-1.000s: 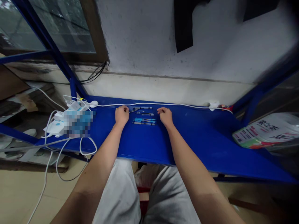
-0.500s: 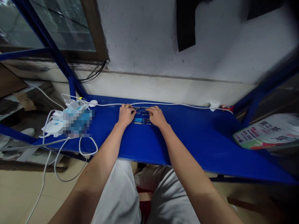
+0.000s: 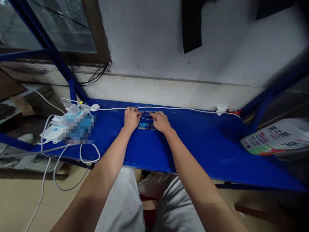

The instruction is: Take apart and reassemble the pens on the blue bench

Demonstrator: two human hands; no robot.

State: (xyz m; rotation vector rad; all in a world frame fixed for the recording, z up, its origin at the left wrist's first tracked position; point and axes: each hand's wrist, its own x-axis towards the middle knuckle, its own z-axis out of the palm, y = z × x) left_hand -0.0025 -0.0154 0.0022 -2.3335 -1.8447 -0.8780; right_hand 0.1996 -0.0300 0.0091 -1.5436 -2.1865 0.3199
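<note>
On the blue tabletop (image 3: 149,151) lie several thin, dark, pen-like rods (image 3: 149,118), side by side and running left to right. The nearer ones carry a light blue band (image 3: 142,124) and a grey band (image 3: 142,128). My left hand (image 3: 132,118), with a ring on one finger, is closed at the left ends of the farther rods. Across from it, my right hand (image 3: 161,121) has its fingers bent and pinched at their right ends. The fingers partly hide the rod tips, so the exact rods gripped are hard to make out.
White power strips and chargers (image 3: 51,132) with tangled cables lie at the left end. A white cable (image 3: 188,108) runs along the back edge by the wall. At the right lies a large labelled bottle (image 3: 275,137). Blue frame posts (image 3: 73,91) rise at both ends.
My right hand has shifted very slightly left and down along the rods, and my left hand slightly right. The view has moved a little; the rods lie nearly as before.
</note>
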